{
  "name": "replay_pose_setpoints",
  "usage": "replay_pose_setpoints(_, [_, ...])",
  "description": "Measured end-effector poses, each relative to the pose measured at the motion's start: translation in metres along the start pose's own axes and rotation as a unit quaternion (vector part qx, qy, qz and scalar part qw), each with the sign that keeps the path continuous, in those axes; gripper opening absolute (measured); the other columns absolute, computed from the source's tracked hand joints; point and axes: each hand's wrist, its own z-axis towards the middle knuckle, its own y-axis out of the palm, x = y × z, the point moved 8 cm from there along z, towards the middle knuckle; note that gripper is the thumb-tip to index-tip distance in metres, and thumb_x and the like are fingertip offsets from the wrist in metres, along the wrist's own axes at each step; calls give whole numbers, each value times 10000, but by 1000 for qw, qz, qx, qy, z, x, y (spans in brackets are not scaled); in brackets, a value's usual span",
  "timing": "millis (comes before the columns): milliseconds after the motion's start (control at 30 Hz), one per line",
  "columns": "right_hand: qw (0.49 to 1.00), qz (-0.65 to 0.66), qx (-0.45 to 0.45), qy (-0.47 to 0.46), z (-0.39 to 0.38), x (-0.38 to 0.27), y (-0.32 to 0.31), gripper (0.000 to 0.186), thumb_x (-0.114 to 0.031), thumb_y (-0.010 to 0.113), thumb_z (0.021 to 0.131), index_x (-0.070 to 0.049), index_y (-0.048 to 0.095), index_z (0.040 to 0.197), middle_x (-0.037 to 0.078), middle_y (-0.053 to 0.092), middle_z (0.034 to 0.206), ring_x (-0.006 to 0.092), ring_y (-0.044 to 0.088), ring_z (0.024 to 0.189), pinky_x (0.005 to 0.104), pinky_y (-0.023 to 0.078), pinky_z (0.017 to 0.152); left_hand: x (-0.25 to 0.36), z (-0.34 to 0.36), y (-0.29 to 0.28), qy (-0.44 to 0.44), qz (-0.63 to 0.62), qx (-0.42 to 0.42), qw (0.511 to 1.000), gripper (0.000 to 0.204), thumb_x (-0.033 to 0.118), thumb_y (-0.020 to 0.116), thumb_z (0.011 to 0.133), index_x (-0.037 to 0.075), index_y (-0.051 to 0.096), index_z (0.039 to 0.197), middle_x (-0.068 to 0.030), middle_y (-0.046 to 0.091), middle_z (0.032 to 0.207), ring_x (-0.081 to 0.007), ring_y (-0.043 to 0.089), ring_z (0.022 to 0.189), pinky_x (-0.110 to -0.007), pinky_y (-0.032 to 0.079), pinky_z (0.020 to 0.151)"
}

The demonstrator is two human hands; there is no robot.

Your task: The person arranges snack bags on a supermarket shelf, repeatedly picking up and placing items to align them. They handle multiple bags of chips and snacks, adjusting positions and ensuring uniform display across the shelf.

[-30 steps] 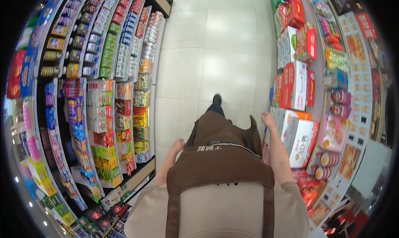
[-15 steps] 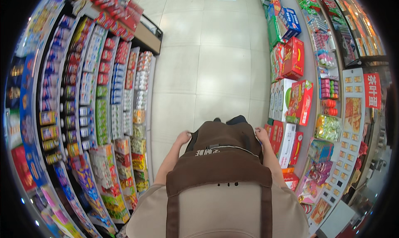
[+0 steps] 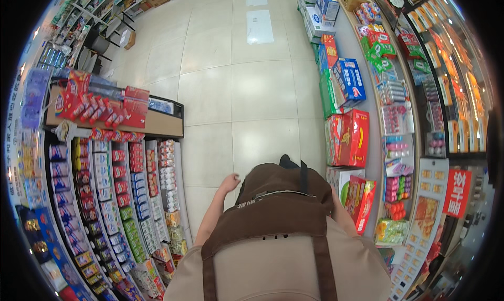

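Note:
My left hand point(image 3: 230, 183) hangs beside the brown apron point(image 3: 273, 217), over the pale tiled floor. Its fingers look loosely bent and apart, and nothing shows in them. My right forearm point(image 3: 342, 214) runs down along the apron's other side. The apron's edge hides the right hand, so its fingers do not show. Nearest to that arm is a red and green carton point(image 3: 362, 204) in the row of boxes on the right. A dark shoe tip point(image 3: 285, 159) shows past the apron.
On the left stands a shelf rack point(image 3: 123, 196) of small packaged goods, its end counter point(image 3: 163, 120) jutting into the aisle. Red boxes point(image 3: 353, 138) and blue cartons point(image 3: 349, 80) line the right side below a counter of sweets point(image 3: 396, 169). Chairs point(image 3: 100, 43) and a cardboard box point(image 3: 127, 39) stand far left.
The view has moved forward along the aisle, and the rack's end counter is nearer. My left hand has swung slightly down; my right hand has gone out of sight behind the apron.

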Motion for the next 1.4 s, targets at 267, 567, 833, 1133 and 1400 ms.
replay_pose_setpoints(267, [950, -78, 242, -180, 157, -372, -274, 350, -254, 540, 859, -59, 662, 1122, 197, 688, 998, 357, 654, 970, 422, 512, 850, -27, 34, -33, -214, -67, 32, 974, 438, 302, 640, 835, 14, 628, 1165, -258, 664, 1075, -411, 621, 1049, -452, 495, 891])
replay_pose_setpoints(567, [977, -109, 145, -108, 288, -512, -327, 365, -273, 585, 824, -69, 693, 1106, 178, 694, 1056, 339, 659, 987, 386, 511, 890, 69, 278, -246, -121, -46, 35, 991, 434, 316, 633, 843, 16, 629, 1157, -262, 656, 1089, -416, 607, 1070, -464, 485, 902])
replay_pose_setpoints(833, [989, 1, 148, 5, 336, -527, -399, 386, -291, 625, 803, -59, 699, 1103, 187, 705, 1025, 331, 672, 979, 373, 519, 881, 302, 588, -499, 50, 43, 109, 992, 361, 248, 592, 876, 50, 612, 1177, -201, 689, 1020, -366, 653, 964, -433, 521, 840])
replay_pose_setpoints(1133, [981, 174, 31, 85, 535, -528, -467, 339, -249, 598, 831, -14, 691, 1056, 155, 723, 943, 264, 683, 763, 405, 561, 683, 351, 747, -551, 70, 103, 59, 990, 396, 296, 613, 882, 55, 606, 1196, -241, 670, 1037, -393, 633, 1006, -455, 504, 880])
replay_pose_setpoints(1400, [983, -90, 90, -134, 675, -873, -699, 391, -316, 577, 881, 18, 673, 1061, 280, 665, 1028, 400, 648, 985, 463, 500, 836, 356, 762, -607, -221, -19, -7, 975, 435, 287, 674, 826, 31, 636, 1176, -230, 682, 1048, -362, 647, 1010, -442, 507, 884])
